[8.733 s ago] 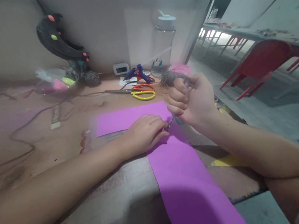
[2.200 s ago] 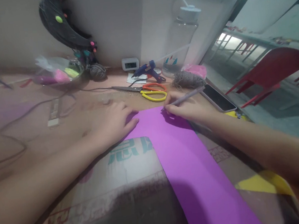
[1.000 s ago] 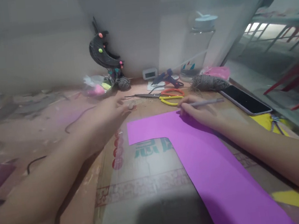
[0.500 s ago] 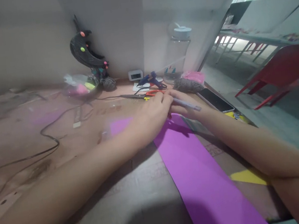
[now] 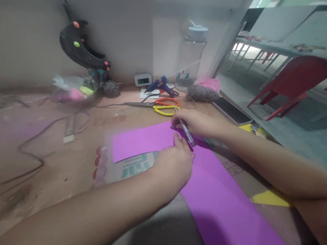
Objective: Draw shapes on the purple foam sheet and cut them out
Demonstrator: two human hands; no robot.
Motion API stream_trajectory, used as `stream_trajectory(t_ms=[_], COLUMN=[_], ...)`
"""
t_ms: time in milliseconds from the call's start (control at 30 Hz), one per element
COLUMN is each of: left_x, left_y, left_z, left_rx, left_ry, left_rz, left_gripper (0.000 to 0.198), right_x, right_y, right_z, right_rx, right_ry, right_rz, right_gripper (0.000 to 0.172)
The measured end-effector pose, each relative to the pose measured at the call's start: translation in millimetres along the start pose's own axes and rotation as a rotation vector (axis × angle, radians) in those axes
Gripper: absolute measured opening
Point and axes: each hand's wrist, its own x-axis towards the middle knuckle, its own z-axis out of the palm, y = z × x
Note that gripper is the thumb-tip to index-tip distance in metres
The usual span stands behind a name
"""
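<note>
An L-shaped purple paper sheet (image 5: 219, 195) lies on the table and runs toward me. My left hand (image 5: 174, 164) rests on the paper near its inner corner, fingers curled together and thumb up, with nothing visible in it. My right hand (image 5: 196, 123) is just beyond it, closed on a grey pen (image 5: 187, 132). The pen points down at the paper's far edge. The two hands almost touch.
Orange and yellow scissors (image 5: 161, 106), a blue glue gun (image 5: 159, 85), a grey yarn ball (image 5: 200, 93), a phone (image 5: 231, 111) and a water bottle (image 5: 188, 56) stand behind the paper. A black cable (image 5: 31, 153) crosses the left side. A yellow scrap (image 5: 271, 198) lies at right. Red chair (image 5: 294, 80) off the table.
My left hand drew back from the scissors area and came down on the paper. My right hand turned the pen from lying flat to pointing down at the paper.
</note>
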Motion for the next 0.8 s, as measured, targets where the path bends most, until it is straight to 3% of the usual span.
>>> stream_trajectory(t_ms=[100, 200, 300, 400, 533, 700, 800], left_x=[2.3, 3.4, 5.0, 5.9, 4.9, 5.1, 6.9], left_y=[-1.4, 1.9, 5.7, 7.1, 5.9, 2.9, 2.9], left_z=[-6.9, -10.7, -8.1, -3.7, -3.0, -7.6, -7.6], left_rx=[0.027, 0.026, 0.009, -0.023, -0.071, -0.037, -0.024], left_ry=[-0.068, -0.129, -0.118, -0.103, -0.066, -0.099, -0.119], left_rz=[0.064, 0.071, 0.032, 0.005, 0.011, 0.071, 0.101], left_gripper=[0.047, 0.052, 0.055, 0.051, 0.049, 0.058, 0.057], right_x=[-2.2, -0.7, 9.1, 23.5, 30.4, 21.4, 23.2], right_y=[0.3, 0.4, 1.7, 3.6, 1.6, -1.8, -0.6], right_z=[-4.6, -0.9, 8.0, 13.0, 2.1, -17.6, -8.2], right_rx=[-0.015, -0.01, -0.033, -0.049, -0.023, -0.008, -0.047], right_ry=[-0.102, -0.072, -0.014, -0.048, -0.052, -0.264, -0.187], right_rz=[-0.029, -0.08, -0.122, -0.157, -0.137, -0.099, -0.14], right_gripper=[0.009, 0.011, 0.012, 0.011, 0.008, 0.014, 0.011])
